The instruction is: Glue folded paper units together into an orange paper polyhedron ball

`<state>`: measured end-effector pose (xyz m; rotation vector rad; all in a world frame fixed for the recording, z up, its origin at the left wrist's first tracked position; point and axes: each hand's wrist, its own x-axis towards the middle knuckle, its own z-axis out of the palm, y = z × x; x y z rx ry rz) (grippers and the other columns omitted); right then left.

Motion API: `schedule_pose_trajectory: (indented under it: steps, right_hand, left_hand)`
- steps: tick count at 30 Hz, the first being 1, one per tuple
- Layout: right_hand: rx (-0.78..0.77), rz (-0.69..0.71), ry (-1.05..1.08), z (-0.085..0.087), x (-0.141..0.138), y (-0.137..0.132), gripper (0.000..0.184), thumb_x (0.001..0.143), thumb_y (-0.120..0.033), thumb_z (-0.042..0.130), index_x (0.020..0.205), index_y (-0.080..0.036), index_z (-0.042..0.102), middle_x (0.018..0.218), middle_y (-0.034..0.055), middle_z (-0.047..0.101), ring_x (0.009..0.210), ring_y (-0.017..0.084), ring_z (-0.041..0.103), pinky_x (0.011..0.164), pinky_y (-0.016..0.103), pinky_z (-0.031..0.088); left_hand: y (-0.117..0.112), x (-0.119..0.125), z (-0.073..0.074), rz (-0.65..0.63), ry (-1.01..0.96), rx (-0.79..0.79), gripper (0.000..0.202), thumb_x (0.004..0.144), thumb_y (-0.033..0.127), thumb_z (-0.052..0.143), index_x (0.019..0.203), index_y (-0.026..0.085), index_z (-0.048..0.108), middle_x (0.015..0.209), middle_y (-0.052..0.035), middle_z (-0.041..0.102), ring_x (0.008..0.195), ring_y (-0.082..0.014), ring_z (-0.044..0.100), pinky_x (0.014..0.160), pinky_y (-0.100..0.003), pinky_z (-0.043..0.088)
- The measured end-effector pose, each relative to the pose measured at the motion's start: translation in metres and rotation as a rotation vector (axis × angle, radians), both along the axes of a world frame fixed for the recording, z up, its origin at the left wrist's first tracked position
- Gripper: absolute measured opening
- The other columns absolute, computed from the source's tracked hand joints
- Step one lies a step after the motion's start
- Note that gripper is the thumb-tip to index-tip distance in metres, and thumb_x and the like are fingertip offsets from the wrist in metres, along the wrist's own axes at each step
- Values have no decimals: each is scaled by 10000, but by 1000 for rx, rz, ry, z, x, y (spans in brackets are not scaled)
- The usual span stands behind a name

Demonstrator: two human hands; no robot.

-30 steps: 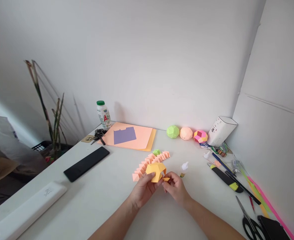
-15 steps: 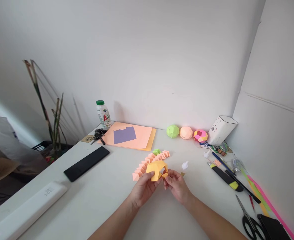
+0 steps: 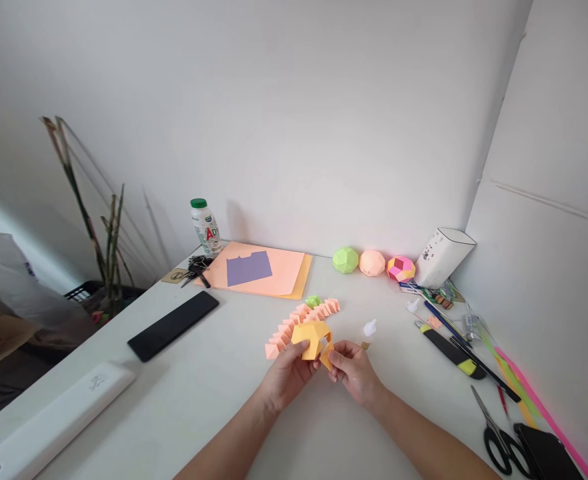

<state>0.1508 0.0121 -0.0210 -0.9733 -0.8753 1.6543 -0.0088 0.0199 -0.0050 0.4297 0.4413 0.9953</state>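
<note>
In the head view, you hold one hollow, faceted shell of folded yellow-orange paper [image 3: 312, 339], with an opening on its right side, just above the pale, smooth bench [image 3: 214, 380]. Your left hand [image 3: 288, 375] has its thumb and fingers clamped on the shell's left part; your right hand [image 3: 355, 372] has its fingers pinched on a flat yellow-orange paper flap [image 3: 328, 357] beside the opening. Behind the shell lie small, sharply creased peach paper pieces [image 3: 298, 319] in two slanting rows, too overlapped to count, with folded lime-green paper [image 3: 313, 301] at their far end. Near the wall sit three many-sided paper balls, one each: lime-green [image 3: 345, 260], peach [image 3: 373, 263] and pink-yellow patchwork [image 3: 402, 269]. One flat, ragged-topped purple sheet [image 3: 249, 269] rests on peach paper [image 3: 289, 267]. To your right lie one black-and-yellow plastic cutter [image 3: 449, 350] and one pair of black-handled metal scissors [image 3: 497, 433].
</note>
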Motion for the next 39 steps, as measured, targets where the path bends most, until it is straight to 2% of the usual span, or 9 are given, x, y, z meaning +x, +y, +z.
schedule_pose_trajectory:
  steps: [7, 32, 39]
  right_hand:
    - [-19, 30, 27, 1, -1, -2, 279, 635, -333, 785, 627, -163, 564, 434, -57, 525, 393, 76, 437, 438, 234, 318]
    - [-34, 55, 44, 5, -1, -2, 251, 648, -306, 781, 622, -158, 580, 427, -50, 527, 391, 73, 424, 422, 229, 312]
    - [-38, 63, 26, 9, -2, -4, 251, 657, -310, 775, 620, -154, 582, 430, -52, 524, 390, 68, 422, 432, 229, 312]
  left_hand:
    - [-1, 0, 1, -36, -1, 63, 221, 816, 243, 557, 943, 89, 651, 822, -96, 624, 614, -118, 514, 652, -265, 459]
    - [1, 0, -1, -36, 31, 59, 219, 809, 244, 560, 939, 91, 647, 822, -85, 616, 615, -110, 487, 638, -256, 436]
    - [0, 0, -1, -14, 79, 115, 209, 808, 249, 560, 927, 104, 653, 721, -61, 598, 606, -116, 482, 646, -271, 435]
